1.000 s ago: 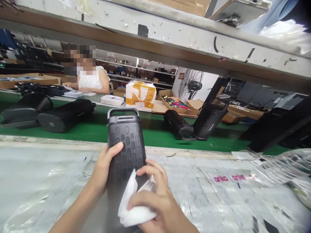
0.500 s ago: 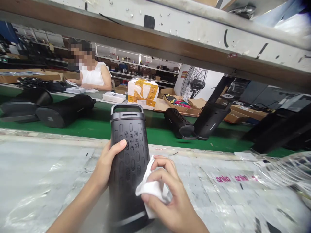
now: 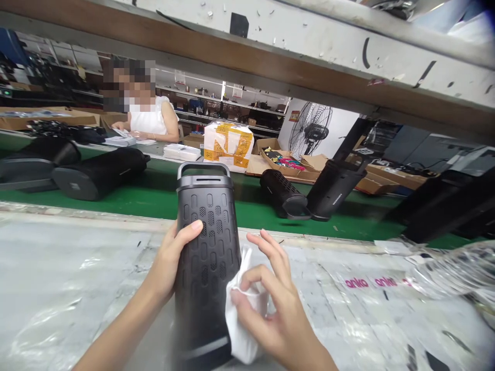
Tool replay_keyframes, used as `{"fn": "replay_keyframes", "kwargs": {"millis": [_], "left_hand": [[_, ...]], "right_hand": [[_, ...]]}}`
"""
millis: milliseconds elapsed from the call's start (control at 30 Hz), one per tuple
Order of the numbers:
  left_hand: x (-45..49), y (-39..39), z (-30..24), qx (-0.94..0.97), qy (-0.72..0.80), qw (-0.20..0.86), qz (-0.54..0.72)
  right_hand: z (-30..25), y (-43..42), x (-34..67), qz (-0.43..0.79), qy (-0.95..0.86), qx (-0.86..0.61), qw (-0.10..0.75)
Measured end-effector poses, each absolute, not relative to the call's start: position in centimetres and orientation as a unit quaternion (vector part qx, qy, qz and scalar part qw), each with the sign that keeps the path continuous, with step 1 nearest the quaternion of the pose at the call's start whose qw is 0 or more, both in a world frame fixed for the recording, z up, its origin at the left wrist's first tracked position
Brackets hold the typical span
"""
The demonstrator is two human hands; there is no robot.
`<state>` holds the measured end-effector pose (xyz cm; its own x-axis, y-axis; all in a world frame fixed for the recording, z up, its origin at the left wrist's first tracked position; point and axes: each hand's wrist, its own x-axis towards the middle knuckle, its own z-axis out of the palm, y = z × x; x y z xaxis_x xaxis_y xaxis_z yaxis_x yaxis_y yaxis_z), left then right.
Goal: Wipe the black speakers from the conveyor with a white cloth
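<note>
A tall black speaker [image 3: 209, 247] with a loop handle at its top and rows of oblong slots stands tilted in front of me. My left hand [image 3: 170, 257] grips its left side, thumb lying across the slotted front. Between the thumb and forefinger of my right hand [image 3: 274, 299] a white cloth [image 3: 243, 319] is pinched, its other fingers raised. The cloth hangs at the speaker's lower right edge and seems to touch it. The bottom of the speaker is blurred.
Beyond the plastic-covered bench [image 3: 96, 278] runs a green conveyor belt [image 3: 166, 201] carrying more black speakers [image 3: 102, 172]. Across it, a person in white [image 3: 149, 118] handles papers beside a taped box [image 3: 228, 147]. A shelf beam [image 3: 270, 46] crosses overhead.
The right hand's outer fingers have lifted and spread. The cloth has shifted slightly right and hangs lower. The left hand keeps its hold on the speaker.
</note>
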<state>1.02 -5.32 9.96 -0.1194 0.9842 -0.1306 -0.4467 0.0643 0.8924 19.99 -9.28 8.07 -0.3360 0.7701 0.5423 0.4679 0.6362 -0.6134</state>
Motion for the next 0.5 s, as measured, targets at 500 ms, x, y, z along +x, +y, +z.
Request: {"fn": "replay_keyframes", "kwargs": {"millis": [500], "left_hand": [[1.2,-5.6,10.0,0.343,0.43,0.579,0.602]], "right_hand": [[9.2,-9.3,18.9,0.695,-0.564,-0.306,0.323]]}}
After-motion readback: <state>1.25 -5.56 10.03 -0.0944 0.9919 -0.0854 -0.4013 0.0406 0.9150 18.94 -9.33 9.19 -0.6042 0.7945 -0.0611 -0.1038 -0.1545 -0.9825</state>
